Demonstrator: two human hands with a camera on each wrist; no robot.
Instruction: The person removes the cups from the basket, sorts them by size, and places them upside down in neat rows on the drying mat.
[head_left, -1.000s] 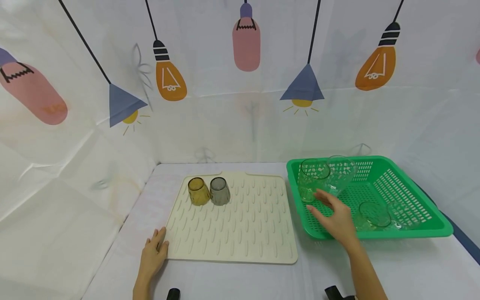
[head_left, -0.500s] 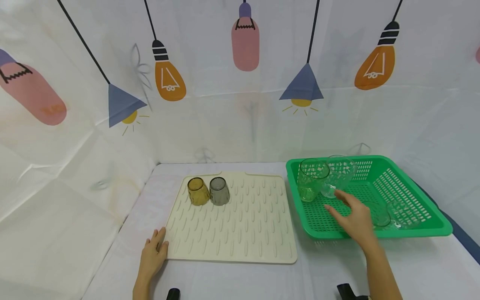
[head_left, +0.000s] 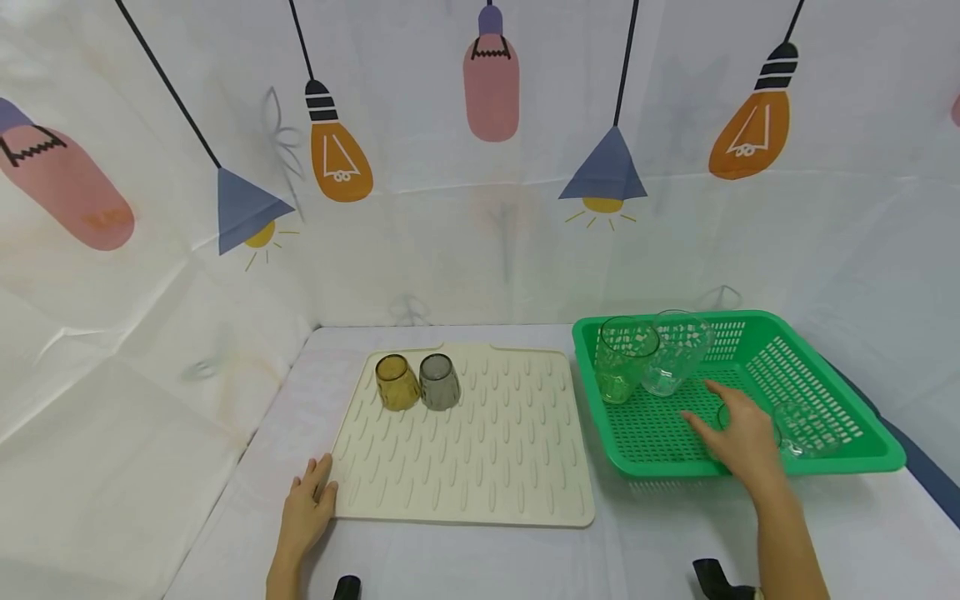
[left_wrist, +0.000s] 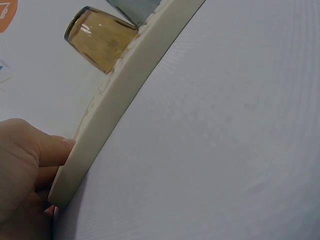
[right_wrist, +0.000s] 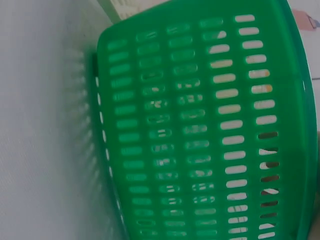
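My left hand [head_left: 303, 512] rests at the left edge of a cream ridged drying mat [head_left: 510, 475], its fingertips against the mat's side. Over the front part of a green plastic basket [head_left: 615, 454], my right hand [head_left: 744, 437] is spread, thumb and fingers apart with nothing between them. Right at it is a glass [head_left: 722, 418], partly hidden behind the hand. To that glass's right lies a clear glass [head_left: 808, 429]. Two tall glasses, one green-tinted [head_left: 618, 371] and one clear [head_left: 672, 367], stand at the basket's back left.
On the mat's back left, an amber glass [head_left: 397, 385] and a grey glass [head_left: 440, 385] stand upside down side by side. The basket's slotted wall [right_wrist: 195, 120] fills the right wrist view. A white patterned sheet [head_left: 450, 250] hangs behind the table.
My right hand has moved rightward across the basket, away from the tall green-tinted glass to the glass at the front. My left hand and the mat have stayed put.
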